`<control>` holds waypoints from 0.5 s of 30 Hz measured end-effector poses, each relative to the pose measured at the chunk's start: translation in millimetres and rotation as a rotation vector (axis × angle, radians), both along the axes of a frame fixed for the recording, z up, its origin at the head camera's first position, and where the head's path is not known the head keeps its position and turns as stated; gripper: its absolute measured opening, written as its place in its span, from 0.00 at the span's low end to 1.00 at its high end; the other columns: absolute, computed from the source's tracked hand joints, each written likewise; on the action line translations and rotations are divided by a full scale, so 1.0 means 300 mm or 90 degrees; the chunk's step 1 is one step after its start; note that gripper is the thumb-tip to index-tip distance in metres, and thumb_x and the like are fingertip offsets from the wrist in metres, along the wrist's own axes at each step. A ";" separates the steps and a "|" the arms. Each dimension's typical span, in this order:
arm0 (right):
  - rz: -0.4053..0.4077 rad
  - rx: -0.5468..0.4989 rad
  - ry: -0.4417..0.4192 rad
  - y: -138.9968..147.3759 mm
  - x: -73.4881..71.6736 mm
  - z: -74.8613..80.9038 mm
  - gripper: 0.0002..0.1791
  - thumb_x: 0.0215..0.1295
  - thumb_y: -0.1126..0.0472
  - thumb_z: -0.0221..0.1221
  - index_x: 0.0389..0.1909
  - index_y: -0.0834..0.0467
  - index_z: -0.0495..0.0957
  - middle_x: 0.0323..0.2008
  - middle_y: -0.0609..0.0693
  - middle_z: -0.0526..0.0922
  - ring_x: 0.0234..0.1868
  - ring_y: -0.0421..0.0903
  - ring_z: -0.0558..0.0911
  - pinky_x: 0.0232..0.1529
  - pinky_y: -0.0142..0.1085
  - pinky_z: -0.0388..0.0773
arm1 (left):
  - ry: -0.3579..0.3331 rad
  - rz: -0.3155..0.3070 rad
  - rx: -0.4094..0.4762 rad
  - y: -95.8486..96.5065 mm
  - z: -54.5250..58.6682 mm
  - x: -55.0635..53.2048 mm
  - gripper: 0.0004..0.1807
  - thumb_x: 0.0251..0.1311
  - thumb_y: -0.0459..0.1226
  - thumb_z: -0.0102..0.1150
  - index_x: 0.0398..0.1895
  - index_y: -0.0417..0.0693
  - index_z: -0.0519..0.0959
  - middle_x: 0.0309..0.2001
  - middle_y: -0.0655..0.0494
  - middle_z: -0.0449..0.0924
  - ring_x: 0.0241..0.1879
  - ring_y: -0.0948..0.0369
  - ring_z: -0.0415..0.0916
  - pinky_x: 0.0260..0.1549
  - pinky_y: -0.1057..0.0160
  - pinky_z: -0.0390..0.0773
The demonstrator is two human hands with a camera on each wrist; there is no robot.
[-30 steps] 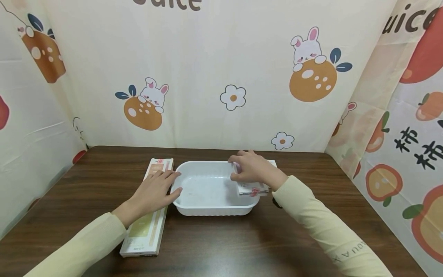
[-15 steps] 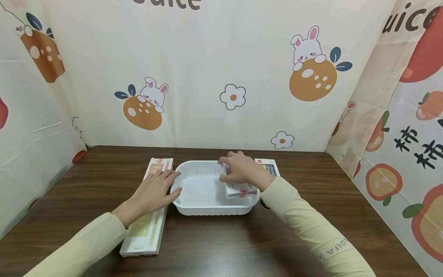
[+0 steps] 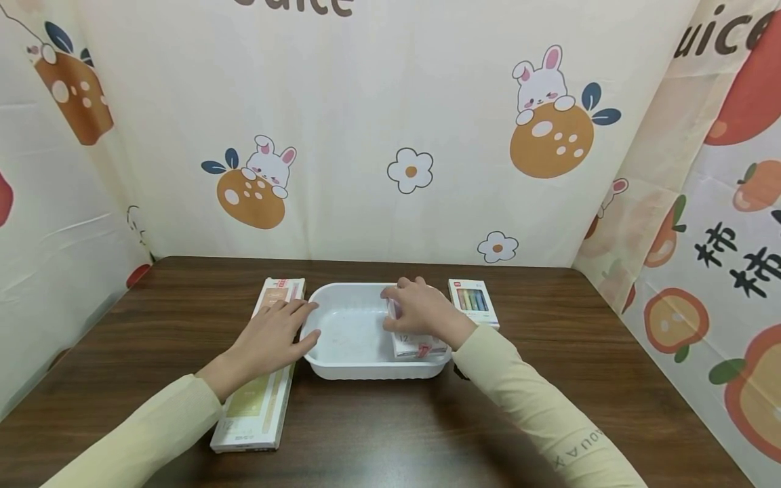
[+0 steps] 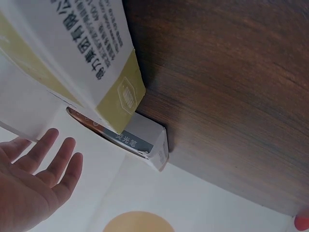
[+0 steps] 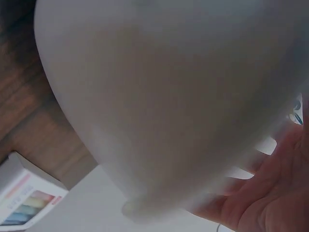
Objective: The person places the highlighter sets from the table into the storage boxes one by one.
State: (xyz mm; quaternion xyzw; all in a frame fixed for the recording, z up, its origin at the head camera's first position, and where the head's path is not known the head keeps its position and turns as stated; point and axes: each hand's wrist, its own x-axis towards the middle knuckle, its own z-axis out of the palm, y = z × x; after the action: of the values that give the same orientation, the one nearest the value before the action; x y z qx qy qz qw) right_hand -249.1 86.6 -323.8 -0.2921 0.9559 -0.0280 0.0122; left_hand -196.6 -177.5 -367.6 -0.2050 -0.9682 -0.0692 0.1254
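My left hand [image 3: 274, 335] rests on the left rim of a white plastic tray [image 3: 366, 373], fingers spread and relaxed. With my right hand [image 3: 421, 308] I grip a small white box [image 3: 419, 346] marked "12", low inside the tray's right end; my palm and fingers hide most of its top. In the left wrist view the left hand's fingers [image 4: 67, 174] are loosely extended beside the tray. The tray's blurred outer wall [image 5: 145, 96] fills much of the right wrist view, so the held box is hidden there.
Left of the tray lie a white and yellow-green box [image 3: 253, 413] and, beyond it, a brown-and-white highlighter box [image 3: 277, 291]. A white box picturing coloured sticks [image 3: 472, 301] lies at the tray's right. Printed cloth [image 3: 342, 135] hangs behind the brown table [image 3: 378, 434].
My right hand has carried the small white box leftward and down into the tray's right end. The box picturing coloured sticks has come into fuller view. My left hand stays put.
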 end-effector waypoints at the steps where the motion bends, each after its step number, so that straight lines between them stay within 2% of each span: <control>1: 0.002 0.003 0.007 0.000 0.000 -0.005 0.27 0.51 0.46 0.58 0.54 0.47 0.73 0.42 0.50 0.76 0.35 0.47 0.69 0.33 0.38 0.68 | 0.000 0.000 0.000 0.000 0.000 0.000 0.29 0.59 0.55 0.46 0.57 0.47 0.72 0.53 0.48 0.75 0.54 0.48 0.70 0.50 0.45 0.67; 7: 0.003 0.019 0.026 0.000 0.002 -0.037 0.27 0.51 0.44 0.59 0.54 0.47 0.73 0.44 0.50 0.77 0.38 0.47 0.73 0.42 0.41 0.72 | -0.001 0.001 0.003 0.001 0.000 -0.001 0.29 0.59 0.54 0.46 0.57 0.47 0.72 0.53 0.48 0.75 0.54 0.47 0.70 0.50 0.45 0.67; 15: -0.006 0.019 0.024 0.001 0.004 -0.077 0.28 0.50 0.42 0.59 0.54 0.45 0.74 0.42 0.49 0.77 0.41 0.49 0.73 0.41 0.43 0.72 | -0.002 -0.001 0.002 0.002 0.001 0.000 0.28 0.59 0.53 0.47 0.57 0.46 0.72 0.53 0.48 0.75 0.54 0.47 0.71 0.50 0.45 0.67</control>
State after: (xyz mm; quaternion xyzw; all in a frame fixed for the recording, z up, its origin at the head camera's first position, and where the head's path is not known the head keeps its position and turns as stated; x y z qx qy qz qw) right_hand -248.0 87.0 -347.0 -0.2879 0.9576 -0.0081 -0.0015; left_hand -196.6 -176.8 -367.3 -0.2052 -0.9681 -0.0714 0.1246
